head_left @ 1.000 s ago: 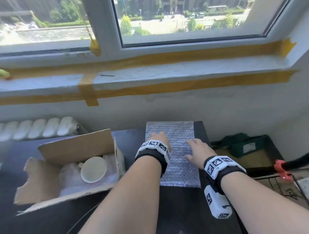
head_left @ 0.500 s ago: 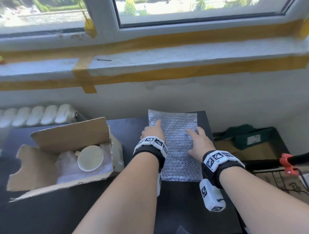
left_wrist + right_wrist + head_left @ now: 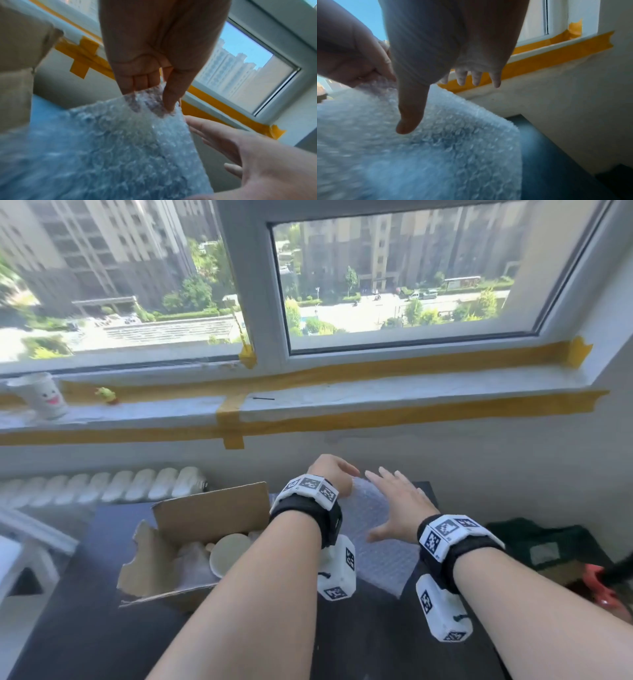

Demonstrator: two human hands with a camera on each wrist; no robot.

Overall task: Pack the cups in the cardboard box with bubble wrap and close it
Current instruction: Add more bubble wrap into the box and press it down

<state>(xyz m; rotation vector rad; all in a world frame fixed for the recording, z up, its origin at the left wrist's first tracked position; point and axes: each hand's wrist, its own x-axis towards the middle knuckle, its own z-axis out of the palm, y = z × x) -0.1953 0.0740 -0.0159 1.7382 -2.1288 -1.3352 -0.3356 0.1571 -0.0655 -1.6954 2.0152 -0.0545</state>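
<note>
Seen from the head camera, a person lifts a sheet of bubble wrap (image 3: 373,529) off a dark table (image 3: 102,628), the left hand (image 3: 330,474) gripping its far edge while the right hand (image 3: 397,508) hovers with fingers spread above the sheet; the cardboard box (image 3: 205,518) stands open just to the left, a pale cup (image 3: 230,554) lying in it on padding, its flaps up, likely so the sheet can go in on top. A white mug with a printed face (image 3: 42,397) stands well apart on the window sill (image 3: 411,392). The left wrist camera shows the left hand's thumb and fingers (image 3: 169,93) pinching the wrap's top edge, holding it up like a curtain, with the right hand's fingers extended just beside it. The right wrist camera shows the right hand splayed and holding nothing, thumb pointing down over the wrap's raised, curling corner, seemingly ready to steady or catch it.
</note>
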